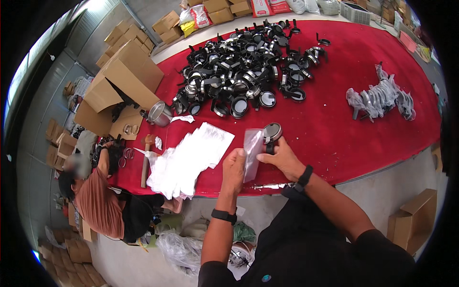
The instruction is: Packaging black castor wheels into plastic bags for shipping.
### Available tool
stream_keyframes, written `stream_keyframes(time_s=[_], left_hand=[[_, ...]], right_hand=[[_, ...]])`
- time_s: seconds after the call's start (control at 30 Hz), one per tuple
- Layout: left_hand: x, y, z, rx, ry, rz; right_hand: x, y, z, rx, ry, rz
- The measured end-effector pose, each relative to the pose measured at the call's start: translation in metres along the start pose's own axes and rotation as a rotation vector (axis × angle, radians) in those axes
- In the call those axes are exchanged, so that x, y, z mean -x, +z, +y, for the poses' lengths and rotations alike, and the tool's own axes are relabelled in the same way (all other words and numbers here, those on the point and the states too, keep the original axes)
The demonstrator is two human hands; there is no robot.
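Note:
My left hand (pixel 233 168) pinches a clear plastic bag (pixel 252 154) upright over the near edge of the red table. Just to its right, my right hand (pixel 287 161) grips a round, metal-rimmed part with a black handle (pixel 272 131); its disc face points up and away from me. The part is beside the bag's upper end, and I cannot tell whether any of it is inside. Left of my hands lies a fanned stack of clear plastic bags (pixel 189 160). A large heap of similar black-handled round parts (pixel 248 71) covers the table's far middle.
Bagged parts (pixel 380 98) lie in a row at the right. A metal pot (pixel 159 114), a hammer (pixel 146 162) and a large open carton (pixel 129 74) stand or lie at the left. Another person (pixel 103 201) works at the left end. An open box (pixel 413 220) is on the floor.

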State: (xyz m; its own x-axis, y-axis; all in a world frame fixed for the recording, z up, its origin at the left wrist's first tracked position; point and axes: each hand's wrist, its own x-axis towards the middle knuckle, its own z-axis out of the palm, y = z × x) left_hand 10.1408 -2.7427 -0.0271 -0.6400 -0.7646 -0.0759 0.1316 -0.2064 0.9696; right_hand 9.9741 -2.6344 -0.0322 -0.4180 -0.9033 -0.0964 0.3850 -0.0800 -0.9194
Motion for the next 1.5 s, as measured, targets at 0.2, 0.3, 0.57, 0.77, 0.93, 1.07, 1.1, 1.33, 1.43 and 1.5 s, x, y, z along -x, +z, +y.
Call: stream_keyframes(time_s=[0.2, 0.3, 0.57, 0.77, 0.93, 1.07, 1.1, 1.33, 1.43, 1.5], left_hand=[[0.013, 0.001, 0.013, 0.118, -0.015, 0.107], [0.016, -0.003, 0.007, -0.201, 0.117, 0.104], [0.008, -0.026, 0.008, -0.223, 0.076, 0.129], [0.001, -0.048, 0.04, -0.171, 0.209, 0.343], [0.007, -0.062, 0.074, -0.137, 0.268, 0.412], [0.017, -0.064, 0.089, -0.081, 0.299, 0.446], [0.018, -0.069, 0.088, -0.085, 0.329, 0.435], [0.03, -0.035, 0.084, -0.297, 0.345, 0.389], [0.024, -0.003, 0.071, -0.417, 0.33, 0.258], [0.022, 0.01, 0.057, -0.449, 0.338, 0.216]], right_hand=[[-0.011, 0.014, 0.013, 0.033, -0.068, 0.203], [-0.013, 0.011, 0.016, 0.203, -0.113, 0.195], [-0.021, 0.004, 0.002, 0.312, -0.091, 0.207], [-0.047, 0.003, 0.007, 0.334, -0.184, 0.284], [-0.08, 0.0, 0.01, 0.411, -0.245, 0.388], [-0.088, 0.005, 0.005, 0.433, -0.217, 0.359], [-0.086, 0.005, 0.004, 0.439, -0.294, 0.429], [-0.023, 0.039, -0.034, 0.232, -0.295, 0.124], [-0.001, 0.058, -0.047, -0.001, -0.127, -0.034], [0.0, 0.054, -0.044, -0.034, -0.102, 0.032]])
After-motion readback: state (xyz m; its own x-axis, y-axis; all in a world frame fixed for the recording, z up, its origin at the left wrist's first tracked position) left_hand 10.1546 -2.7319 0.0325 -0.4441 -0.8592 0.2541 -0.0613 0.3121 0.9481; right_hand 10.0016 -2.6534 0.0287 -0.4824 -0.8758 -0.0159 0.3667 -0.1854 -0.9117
